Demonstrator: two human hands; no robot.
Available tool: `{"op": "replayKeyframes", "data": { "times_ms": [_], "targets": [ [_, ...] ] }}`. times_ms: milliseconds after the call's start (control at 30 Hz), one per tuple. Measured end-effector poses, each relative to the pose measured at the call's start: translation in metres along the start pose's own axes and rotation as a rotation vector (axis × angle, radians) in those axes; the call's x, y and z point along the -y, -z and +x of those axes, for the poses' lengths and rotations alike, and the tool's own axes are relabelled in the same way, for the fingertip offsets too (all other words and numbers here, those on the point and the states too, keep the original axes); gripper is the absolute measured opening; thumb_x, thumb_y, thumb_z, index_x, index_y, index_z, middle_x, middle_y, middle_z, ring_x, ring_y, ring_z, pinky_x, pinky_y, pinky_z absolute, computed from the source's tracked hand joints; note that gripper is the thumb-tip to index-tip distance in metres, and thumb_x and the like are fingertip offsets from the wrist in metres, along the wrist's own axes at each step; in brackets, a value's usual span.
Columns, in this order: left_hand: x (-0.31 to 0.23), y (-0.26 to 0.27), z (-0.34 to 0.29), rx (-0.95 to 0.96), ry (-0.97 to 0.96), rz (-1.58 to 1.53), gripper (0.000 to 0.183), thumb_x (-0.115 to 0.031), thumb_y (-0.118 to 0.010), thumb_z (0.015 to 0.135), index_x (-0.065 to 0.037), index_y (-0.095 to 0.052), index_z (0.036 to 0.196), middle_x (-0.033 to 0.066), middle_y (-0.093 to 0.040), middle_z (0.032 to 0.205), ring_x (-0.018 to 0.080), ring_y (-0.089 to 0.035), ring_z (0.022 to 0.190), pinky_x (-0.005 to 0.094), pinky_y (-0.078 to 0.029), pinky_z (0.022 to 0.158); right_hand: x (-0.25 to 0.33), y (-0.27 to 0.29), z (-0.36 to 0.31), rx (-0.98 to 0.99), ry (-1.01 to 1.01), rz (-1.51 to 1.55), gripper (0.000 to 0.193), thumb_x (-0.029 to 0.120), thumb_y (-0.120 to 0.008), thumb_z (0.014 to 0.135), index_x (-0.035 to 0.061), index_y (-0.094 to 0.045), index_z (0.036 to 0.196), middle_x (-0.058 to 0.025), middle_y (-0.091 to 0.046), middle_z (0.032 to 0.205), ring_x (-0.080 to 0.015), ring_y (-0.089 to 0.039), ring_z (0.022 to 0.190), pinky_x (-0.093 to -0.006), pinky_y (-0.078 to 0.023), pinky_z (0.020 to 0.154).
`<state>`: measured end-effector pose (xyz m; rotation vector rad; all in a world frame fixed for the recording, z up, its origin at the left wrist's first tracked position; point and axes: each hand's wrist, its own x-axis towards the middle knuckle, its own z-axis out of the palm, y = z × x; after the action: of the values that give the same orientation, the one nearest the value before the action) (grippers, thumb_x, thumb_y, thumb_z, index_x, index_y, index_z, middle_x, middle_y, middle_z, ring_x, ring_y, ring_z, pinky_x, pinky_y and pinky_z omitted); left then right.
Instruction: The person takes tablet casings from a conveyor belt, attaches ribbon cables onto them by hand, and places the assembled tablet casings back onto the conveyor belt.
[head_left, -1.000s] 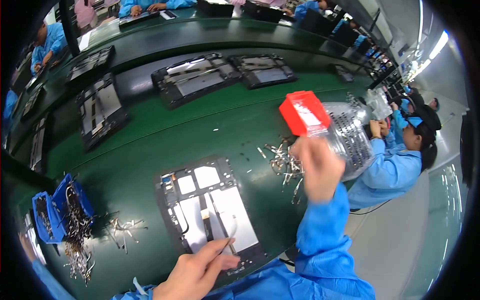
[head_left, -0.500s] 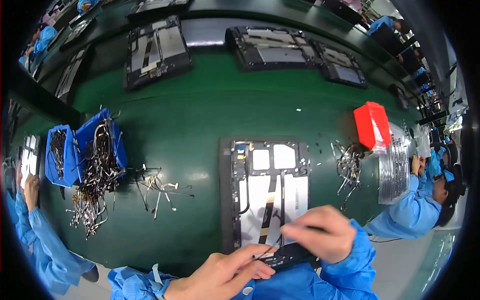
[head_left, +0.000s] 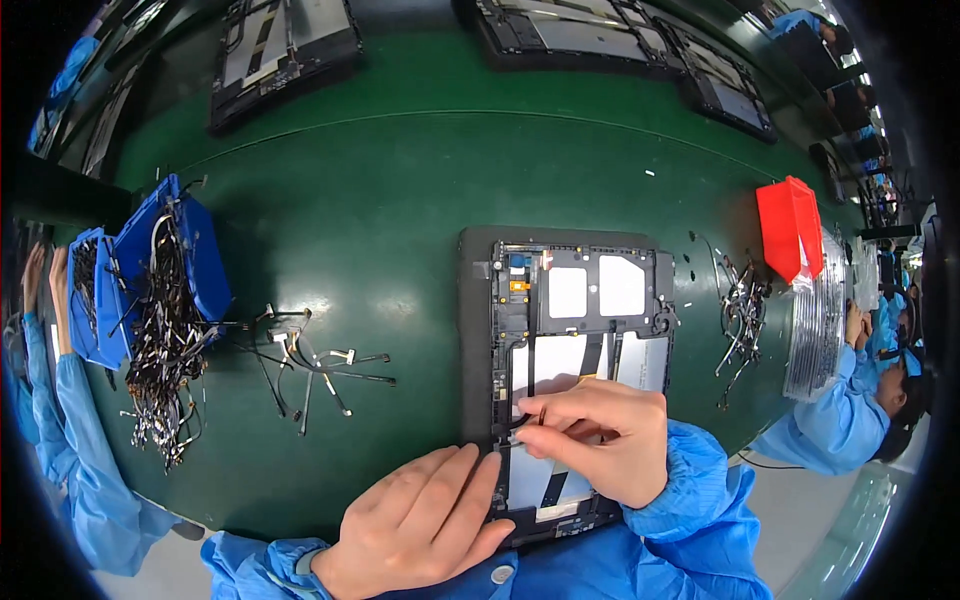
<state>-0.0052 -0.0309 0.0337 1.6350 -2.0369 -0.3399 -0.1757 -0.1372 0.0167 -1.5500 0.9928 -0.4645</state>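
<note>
An opened tablet (head_left: pixel 640 350) with a black frame and pale inner panels lies on a dark mat (head_left: pixel 474 380) in front of me. My right hand (head_left: pixel 610 435) is over its lower half, thumb and fingertips pinched on a thin black cable (head_left: pixel 532 345) near the tablet's left side. Something dark also shows inside that hand, too covered to make out. My left hand (head_left: pixel 420 515) rests at the tablet's lower left corner, fingers stretched out and holding nothing.
Blue bins (head_left: pixel 200 255) overflow with cables at left; a loose cable pile (head_left: pixel 320 365) lies closer. More cables (head_left: pixel 742 310), a red bin (head_left: pixel 790 230) and clear trays (head_left: pixel 815 340) are at right. Further opened tablets (head_left: pixel 290 60) line the back. Co-workers in blue sit either side.
My right hand has moved left and up to the tablet's left side. My left hand has let go of a thin strand and flattened by the lower left corner. The view has shifted.
</note>
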Motion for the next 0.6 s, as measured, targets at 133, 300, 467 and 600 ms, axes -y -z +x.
{"op": "replayKeyframes", "data": {
  "times_ms": [133,300,467,600],
  "targets": [
    [0.010,-0.013,-0.007,0.014,-0.110,0.131,0.041,-0.036,-0.056,0.087,0.000,-0.069,0.102,0.0127,-0.066,0.097,0.0241,-0.066,0.085,0.0286,-0.054,0.073,0.004,-0.001,0.001,-0.015,0.020,-0.097,0.025,-0.001,-0.074,0.077,0.0024,-0.070,0.101,-0.0071,-0.065,0.075,-0.0116,-0.064,0.066,-0.0229,-0.056,0.058],
    [0.011,-0.016,-0.006,0.025,-0.179,0.224,0.038,-0.034,-0.055,0.089,0.001,-0.070,0.097,0.0124,-0.067,0.095,0.0230,-0.067,0.086,0.0280,-0.055,0.073,0.005,-0.003,0.000,-0.044,0.020,-0.089,0.024,-0.002,-0.074,0.077,0.0023,-0.070,0.100,-0.0067,-0.063,0.074,-0.0118,-0.064,0.065,-0.0230,-0.055,0.057],
    [0.014,-0.020,0.002,0.006,-0.228,0.267,0.034,-0.029,-0.054,0.091,0.001,-0.070,0.090,0.0088,-0.066,0.086,0.0187,-0.064,0.081,0.0261,-0.056,0.075,0.004,-0.002,0.001,-0.036,0.041,-0.135,0.023,-0.001,-0.074,0.076,0.0024,-0.070,0.099,-0.0069,-0.063,0.073,-0.0124,-0.063,0.063,-0.0229,-0.053,0.055],
    [0.015,-0.020,0.008,-0.014,-0.298,0.359,0.032,-0.027,-0.053,0.092,0.000,-0.068,0.085,0.0060,-0.063,0.081,0.0181,-0.062,0.077,0.0276,-0.056,0.076,0.007,-0.001,0.000,-0.024,0.058,-0.154,0.024,-0.001,-0.074,0.076,0.0023,-0.070,0.099,-0.0068,-0.063,0.073,-0.0134,-0.061,0.062,-0.0235,-0.050,0.054]
  ]
}}
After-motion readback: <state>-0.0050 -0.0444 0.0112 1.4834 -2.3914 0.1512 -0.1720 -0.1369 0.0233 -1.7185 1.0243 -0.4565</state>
